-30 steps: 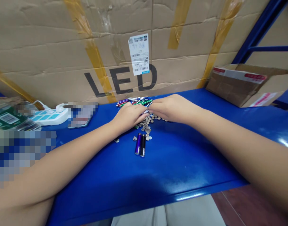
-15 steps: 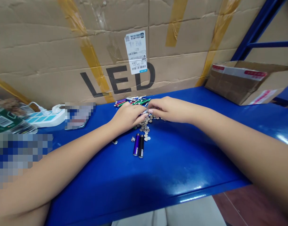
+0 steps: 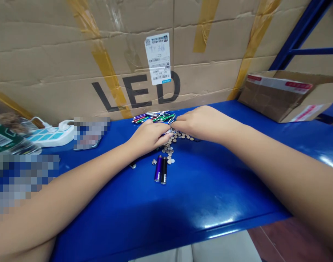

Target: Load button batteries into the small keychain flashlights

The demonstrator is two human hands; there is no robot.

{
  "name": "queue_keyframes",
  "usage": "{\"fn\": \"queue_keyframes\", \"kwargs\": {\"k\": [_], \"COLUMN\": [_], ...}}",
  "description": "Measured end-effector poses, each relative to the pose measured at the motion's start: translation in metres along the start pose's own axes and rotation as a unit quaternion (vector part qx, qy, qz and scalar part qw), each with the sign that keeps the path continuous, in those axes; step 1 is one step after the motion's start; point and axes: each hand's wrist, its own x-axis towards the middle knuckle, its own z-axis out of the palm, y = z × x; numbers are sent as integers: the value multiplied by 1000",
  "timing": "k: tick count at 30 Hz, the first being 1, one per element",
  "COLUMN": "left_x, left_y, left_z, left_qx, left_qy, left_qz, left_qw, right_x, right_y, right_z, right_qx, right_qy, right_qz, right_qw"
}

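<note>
My left hand (image 3: pixel 147 136) and my right hand (image 3: pixel 199 122) meet fingertip to fingertip over a heap of small silver button cells (image 3: pixel 170 147) on the blue shelf (image 3: pixel 210 189). Both hands are curled closed around a small silvery item between them, too small to name. Just behind the hands lies a bundle of coloured pen-like tubes (image 3: pixel 155 117). In front of the heap lie two short tubes side by side, one purple (image 3: pixel 158 168) and one black (image 3: pixel 164 170).
A big cardboard box printed "LED" (image 3: pixel 133 65) stands along the back. A smaller open carton (image 3: pixel 283 94) sits at the right. At the left are a white power strip (image 3: pixel 53 134), a blurred flat item and a green-labelled bottle (image 3: pixel 8 140).
The hands stay together over the heap with only small finger movements. The view shifted slightly.
</note>
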Motion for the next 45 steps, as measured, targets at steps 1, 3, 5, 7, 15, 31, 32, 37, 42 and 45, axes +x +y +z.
{"fn": "queue_keyframes", "kwargs": {"k": [1,3,5,7,15,31,32,37,42,45], "left_x": [0,1,1,1,-2,-2,-2,-1,-1,-1], "left_y": [0,1,1,0,-4,-5,-5,-5,-4,-5], "left_z": [0,-1,-2,-2,1,2,1,-1,0,1], "left_qx": [-8,-25,-40,-46,25,97,90,69,84,85], "left_qy": [-2,-3,3,10,19,46,39,14,7,12], "left_qz": [-2,-7,-13,-19,13,44,31,-5,3,5], "left_qw": [1000,1000,999,999,999,993,995,998,996,996], "right_x": [0,-1,-1,-2,4,9,9,9,6,4], "right_y": [0,1,2,2,-4,-11,-11,-10,-8,-8], "right_z": [0,0,-1,-2,-2,7,5,-2,-8,-9], "right_qx": [-4,-12,-22,-27,81,324,286,163,40,16], "right_qy": [2,2,3,8,-42,-46,-42,-56,-62,-54], "right_qz": [-2,-2,3,3,39,127,125,99,49,33], "right_qw": [1000,1000,1000,1000,995,936,949,980,996,998]}}
